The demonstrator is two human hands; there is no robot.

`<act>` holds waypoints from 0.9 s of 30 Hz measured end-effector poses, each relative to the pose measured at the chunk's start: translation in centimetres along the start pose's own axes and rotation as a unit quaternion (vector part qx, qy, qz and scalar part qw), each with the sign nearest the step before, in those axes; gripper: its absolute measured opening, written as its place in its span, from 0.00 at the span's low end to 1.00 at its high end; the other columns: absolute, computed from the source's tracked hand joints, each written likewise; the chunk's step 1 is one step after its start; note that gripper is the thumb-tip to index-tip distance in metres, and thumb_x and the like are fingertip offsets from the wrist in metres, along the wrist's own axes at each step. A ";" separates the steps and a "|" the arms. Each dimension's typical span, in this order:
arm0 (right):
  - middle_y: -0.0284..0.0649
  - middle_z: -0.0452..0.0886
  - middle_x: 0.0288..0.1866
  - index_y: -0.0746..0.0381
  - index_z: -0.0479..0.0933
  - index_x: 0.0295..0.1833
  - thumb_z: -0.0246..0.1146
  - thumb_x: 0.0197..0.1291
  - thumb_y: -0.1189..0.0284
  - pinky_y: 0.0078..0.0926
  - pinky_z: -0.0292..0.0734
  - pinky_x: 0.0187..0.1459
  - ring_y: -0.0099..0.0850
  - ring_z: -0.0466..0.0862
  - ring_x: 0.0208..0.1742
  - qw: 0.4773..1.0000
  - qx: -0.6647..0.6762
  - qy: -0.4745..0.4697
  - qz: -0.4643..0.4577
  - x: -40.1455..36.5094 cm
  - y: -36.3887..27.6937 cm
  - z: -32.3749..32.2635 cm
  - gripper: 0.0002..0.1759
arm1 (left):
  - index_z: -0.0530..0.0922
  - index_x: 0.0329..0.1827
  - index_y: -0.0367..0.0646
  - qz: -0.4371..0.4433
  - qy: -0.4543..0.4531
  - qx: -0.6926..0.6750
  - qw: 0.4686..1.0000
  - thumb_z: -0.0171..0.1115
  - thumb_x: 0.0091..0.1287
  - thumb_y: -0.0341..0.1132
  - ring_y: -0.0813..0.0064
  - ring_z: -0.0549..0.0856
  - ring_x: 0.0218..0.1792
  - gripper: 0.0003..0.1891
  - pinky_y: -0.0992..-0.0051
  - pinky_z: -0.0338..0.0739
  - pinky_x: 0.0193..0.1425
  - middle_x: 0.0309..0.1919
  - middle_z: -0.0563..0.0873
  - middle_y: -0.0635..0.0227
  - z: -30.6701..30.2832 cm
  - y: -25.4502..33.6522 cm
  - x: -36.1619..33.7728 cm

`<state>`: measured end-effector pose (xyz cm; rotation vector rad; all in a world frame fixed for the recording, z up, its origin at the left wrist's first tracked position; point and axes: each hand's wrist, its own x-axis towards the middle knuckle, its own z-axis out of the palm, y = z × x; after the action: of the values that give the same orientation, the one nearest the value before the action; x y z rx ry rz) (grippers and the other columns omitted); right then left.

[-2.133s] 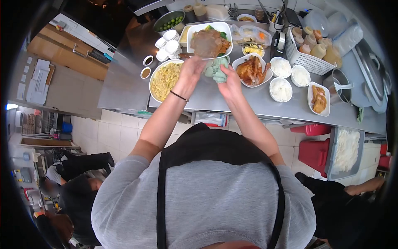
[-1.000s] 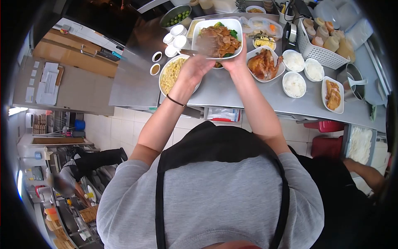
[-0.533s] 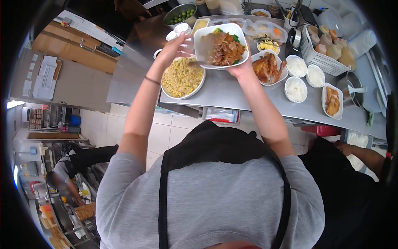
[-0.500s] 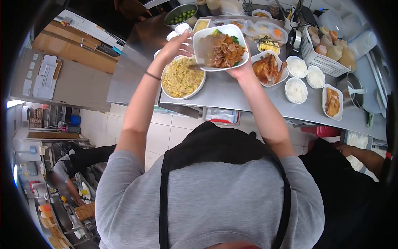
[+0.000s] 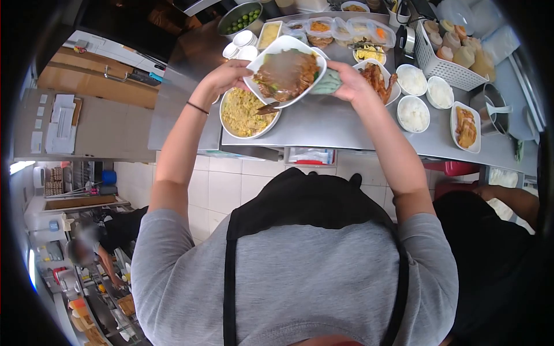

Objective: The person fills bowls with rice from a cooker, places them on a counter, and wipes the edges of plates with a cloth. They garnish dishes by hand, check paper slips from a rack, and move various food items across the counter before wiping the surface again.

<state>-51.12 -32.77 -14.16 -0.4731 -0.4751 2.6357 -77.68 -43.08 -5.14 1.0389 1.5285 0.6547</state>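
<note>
Head view: a glossy white squarish bowl [image 5: 262,55] of brown sauced meat is being held tilted above the steel desk [image 5: 323,124]. Its rim is being gripped by the closed left hand [image 5: 228,74], and a crumpled pale-green cloth [image 5: 328,85] is being pinched against it by the right hand [image 5: 353,83].

We see a glossy white plate [image 5: 261,57] and a soft, matt green cloth [image 5: 328,85]. The counter [image 5: 329,124] is smooth brushed metal.

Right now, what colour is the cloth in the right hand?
Pale green: the cloth in the right hand, beside the plate; head view shows it best.
</note>
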 end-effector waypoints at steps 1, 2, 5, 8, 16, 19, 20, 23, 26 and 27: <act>0.48 0.72 0.53 0.66 0.67 0.54 0.51 0.60 0.70 0.41 0.69 0.57 0.41 0.75 0.53 0.999 -0.016 0.014 -0.026 -0.5 -0.8 0.0 0.17 | 0.67 0.52 0.26 0.017 0.022 -0.021 0.999 0.49 0.61 0.26 0.75 0.83 0.32 0.17 0.82 0.82 0.37 0.39 0.80 0.59 -0.1 -0.3 -0.4; 0.49 0.73 0.51 0.67 0.67 0.53 0.51 0.59 0.74 0.40 0.70 0.57 0.41 0.76 0.51 0.998 -0.031 0.028 -0.052 -1.0 -1.6 0.0 0.16 | 0.67 0.52 0.26 0.016 0.021 -0.016 1.000 0.49 0.61 0.26 0.75 0.83 0.32 0.17 0.82 0.82 0.37 0.39 0.80 0.59 -0.3 -0.4 -0.9; 0.45 0.76 0.47 0.66 0.68 0.52 0.54 0.57 0.77 0.37 0.73 0.53 0.39 0.79 0.47 0.975 -0.001 -0.016 -0.220 -2.5 -3.1 1.4 0.15 | 0.62 0.55 0.22 0.042 -0.002 -0.169 0.985 0.47 0.61 0.23 0.73 0.83 0.33 0.19 0.81 0.82 0.35 0.43 0.79 0.52 -0.1 0.2 -3.0; 0.42 0.76 0.48 0.64 0.71 0.50 0.55 0.59 0.74 0.31 0.75 0.48 0.32 0.79 0.46 0.918 -0.113 0.034 -0.379 -0.7 -1.2 3.0 0.13 | 0.62 0.54 0.22 0.086 -0.113 -0.303 0.942 0.48 0.60 0.24 0.69 0.83 0.35 0.19 0.79 0.82 0.36 0.44 0.78 0.50 -1.9 -2.1 -2.4; 0.46 0.70 0.56 0.56 0.74 0.54 0.51 0.50 0.84 0.26 0.62 0.57 0.38 0.69 0.58 0.618 -0.339 0.225 -0.673 0.9 2.8 8.1 0.24 | 0.61 0.52 0.19 0.050 -0.021 -0.336 0.940 0.48 0.61 0.24 0.60 0.83 0.36 0.19 0.79 0.83 0.38 0.42 0.75 0.38 2.8 1.7 -3.7; 0.47 0.67 0.57 0.55 0.75 0.53 0.49 0.48 0.86 0.27 0.63 0.56 0.41 0.70 0.56 0.569 -0.353 0.216 -0.711 0.4 3.1 8.5 0.27 | 0.61 0.53 0.20 0.018 0.010 -0.343 0.939 0.46 0.62 0.22 0.61 0.83 0.36 0.18 0.82 0.83 0.38 0.43 0.74 0.34 2.9 1.9 -3.1; 0.47 0.67 0.57 0.55 0.75 0.53 0.49 0.48 0.86 0.27 0.63 0.56 0.41 0.70 0.56 0.569 -0.353 0.215 -0.711 0.4 3.1 8.5 0.27 | 0.61 0.53 0.20 0.019 0.011 -0.343 0.939 0.46 0.62 0.22 0.61 0.83 0.36 0.18 0.82 0.83 0.38 0.43 0.74 0.34 2.8 2.0 -3.0; 0.47 0.68 0.55 0.55 0.75 0.52 0.47 0.45 0.88 0.27 0.65 0.54 0.41 0.71 0.53 0.514 -0.406 0.223 -0.722 0.2 3.3 8.4 0.29 | 0.61 0.51 0.15 0.021 0.042 -0.317 0.947 0.45 0.62 0.22 0.64 0.83 0.37 0.17 0.83 0.83 0.39 0.43 0.73 0.32 2.6 2.3 -2.8; 0.46 0.70 0.53 0.56 0.77 0.50 0.46 0.41 0.89 0.26 0.66 0.53 0.40 0.73 0.51 0.502 -0.424 0.203 -0.726 -0.6 3.5 8.7 0.30 | 0.60 0.50 0.13 0.018 0.050 -0.320 0.946 0.44 0.62 0.22 0.64 0.83 0.38 0.17 0.83 0.82 0.41 0.44 0.73 0.32 2.6 2.6 -2.8; 0.46 0.72 0.52 0.56 0.78 0.49 0.45 0.39 0.89 0.25 0.67 0.53 0.39 0.73 0.51 0.517 -0.420 0.187 -0.722 -1.0 3.5 8.8 0.31 | 0.59 0.51 0.13 0.024 0.047 -0.319 0.946 0.42 0.62 0.22 0.64 0.83 0.38 0.18 0.83 0.82 0.43 0.44 0.72 0.32 2.8 2.8 -2.8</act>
<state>-54.97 -38.45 -7.52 -0.5009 -1.2438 0.5127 -74.26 -44.66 -2.07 0.5520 1.2359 1.1522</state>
